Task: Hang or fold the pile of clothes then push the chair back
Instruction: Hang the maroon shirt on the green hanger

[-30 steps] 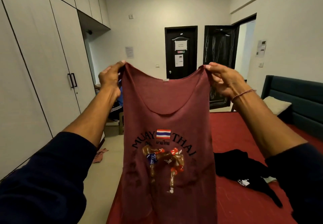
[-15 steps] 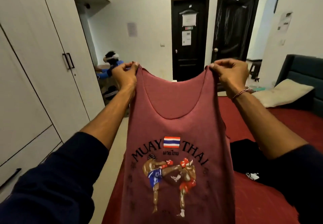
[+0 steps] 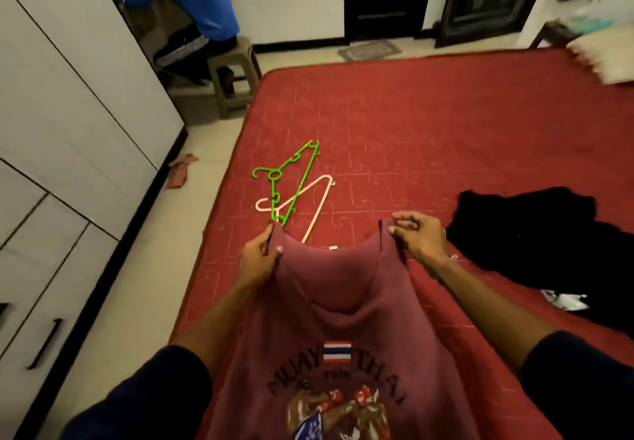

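Lowered from chest height, the vest (image 3: 343, 319) now hangs over the bed (image 3: 429, 123), my left hand (image 3: 259, 261) and right hand (image 3: 420, 237) each pinching a shoulder strap between thumb and fingertips. To do this well I'd keep both straps level and taut, then either lay it flat or slip in the green hanger (image 3: 286, 178) or pink hanger (image 3: 302, 206) lying just beyond my left fingers. Dark clothes (image 3: 535, 233) sit past my right fingers. I can't see the hem, or any chair to push back

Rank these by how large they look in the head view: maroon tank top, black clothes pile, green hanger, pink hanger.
1. maroon tank top, though nearest the camera
2. black clothes pile
3. green hanger and pink hanger: alike, unranked
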Motion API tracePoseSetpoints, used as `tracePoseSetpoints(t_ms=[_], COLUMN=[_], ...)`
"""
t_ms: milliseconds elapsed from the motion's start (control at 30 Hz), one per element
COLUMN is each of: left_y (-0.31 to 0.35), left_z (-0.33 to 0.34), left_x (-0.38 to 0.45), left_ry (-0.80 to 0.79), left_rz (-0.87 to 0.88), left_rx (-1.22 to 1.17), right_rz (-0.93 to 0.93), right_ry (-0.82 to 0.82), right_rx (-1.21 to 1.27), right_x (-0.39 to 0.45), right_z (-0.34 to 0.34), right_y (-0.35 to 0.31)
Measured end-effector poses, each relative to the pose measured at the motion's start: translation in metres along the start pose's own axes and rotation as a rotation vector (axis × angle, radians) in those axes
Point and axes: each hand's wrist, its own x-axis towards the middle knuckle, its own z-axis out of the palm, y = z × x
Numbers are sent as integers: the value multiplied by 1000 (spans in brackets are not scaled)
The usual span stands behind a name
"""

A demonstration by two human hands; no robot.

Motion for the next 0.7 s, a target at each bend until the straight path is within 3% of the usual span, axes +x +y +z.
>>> tracePoseSetpoints(t_ms=[133,333,467,633,700], left_y=[-76,-152,-173,-169,-168], left_z=[42,76,76,72,69], left_x=[31,62,75,75,72], left_ry=[-29,-46,-27,-51,-27], left_rz=[-20,-108,-139,-175,-221], left_rx=[71,-19,-143,-296,-422], right_rz=[34,16,-38,86,102], right_ry=[13,-2,21,24,56], right_rx=[-66,-88,-72,117,62], right_x=[38,73,80,88,88], right_z=[38,83,90,82,83], right_y=[74,147,172,174,171])
